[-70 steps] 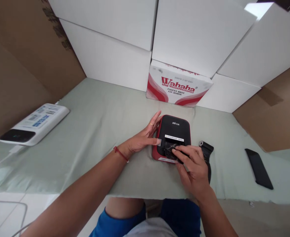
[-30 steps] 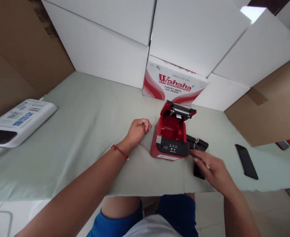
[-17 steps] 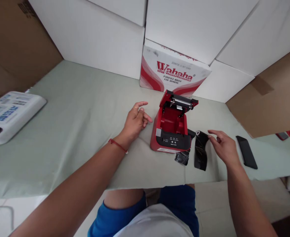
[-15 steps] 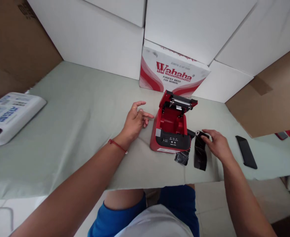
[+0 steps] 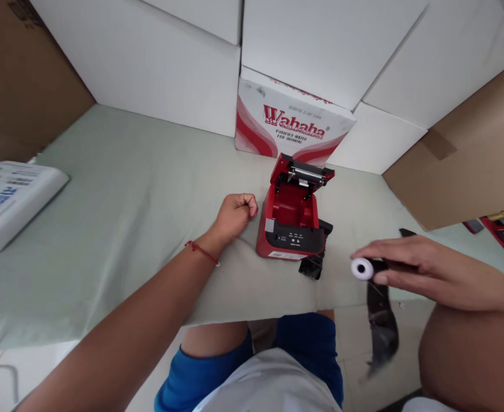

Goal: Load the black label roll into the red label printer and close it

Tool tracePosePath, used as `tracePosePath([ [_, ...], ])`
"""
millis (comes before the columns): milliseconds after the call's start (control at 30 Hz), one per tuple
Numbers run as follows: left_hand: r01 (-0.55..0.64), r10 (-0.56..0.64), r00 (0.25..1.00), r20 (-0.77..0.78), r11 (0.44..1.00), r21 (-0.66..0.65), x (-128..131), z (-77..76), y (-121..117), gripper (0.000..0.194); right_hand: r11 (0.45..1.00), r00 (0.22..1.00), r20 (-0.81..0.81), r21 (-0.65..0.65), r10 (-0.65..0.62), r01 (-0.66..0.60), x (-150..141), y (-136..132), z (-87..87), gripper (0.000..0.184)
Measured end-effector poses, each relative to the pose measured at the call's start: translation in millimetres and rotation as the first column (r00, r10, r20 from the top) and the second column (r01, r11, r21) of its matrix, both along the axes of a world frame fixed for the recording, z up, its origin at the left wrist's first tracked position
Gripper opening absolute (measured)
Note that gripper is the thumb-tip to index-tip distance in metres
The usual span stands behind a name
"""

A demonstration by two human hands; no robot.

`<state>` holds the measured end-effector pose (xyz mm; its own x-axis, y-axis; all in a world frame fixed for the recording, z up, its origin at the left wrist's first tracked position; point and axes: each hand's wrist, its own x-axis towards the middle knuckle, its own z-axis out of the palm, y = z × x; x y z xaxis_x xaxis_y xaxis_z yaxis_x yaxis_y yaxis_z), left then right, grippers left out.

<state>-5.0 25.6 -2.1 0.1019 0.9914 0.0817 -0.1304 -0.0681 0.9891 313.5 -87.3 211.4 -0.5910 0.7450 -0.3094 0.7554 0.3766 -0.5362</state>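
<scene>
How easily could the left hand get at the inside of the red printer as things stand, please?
Probably quite easily, yes: the left hand is close beside the printer, its lid is raised, and nothing visible lies in the way.

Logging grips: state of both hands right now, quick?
Left hand: curled closed, nothing visible in it, beside the red machine.
Right hand: closed on the black roll, strip hanging.

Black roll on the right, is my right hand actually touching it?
Touching: the head view shows the right hand gripping the black roll, thumb below and fingers above, with its dark strip hanging down.
</scene>
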Motion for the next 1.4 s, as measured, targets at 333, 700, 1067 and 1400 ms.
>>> tracePosePath([
  [333,-0.053,0.06,0.99,-0.127,0.997,0.06,5.3,0.8,-7.7,0.014,0.947,0.913,0.394,0.321,-0.11,-0.024,-114.7,80.9,-53.7,0.024],
  [700,-0.119,0.391,0.887,-0.245,0.706,0.698,4.2,45.2,-77.1,0.024,0.981,0.839,0.545,0.155,0.011,-0.114,-142.1,117.6,-73.7,0.017],
  [1067,0.179,0.501,0.762,-0.411,0.447,0.876,21.3,33.5,-111.2,0.023,0.846,0.968,-0.139,0.471,-0.21,0.251,-93.1,76.4,-50.8,0.026],
  [1400,0.205,0.514,0.745,-0.426,0.431,0.879,21.8,40.8,-114.7,0.028,0.569,0.796,-0.57,0.593,-0.204,0.57,-59.1,104.5,-105.0,0.049],
])
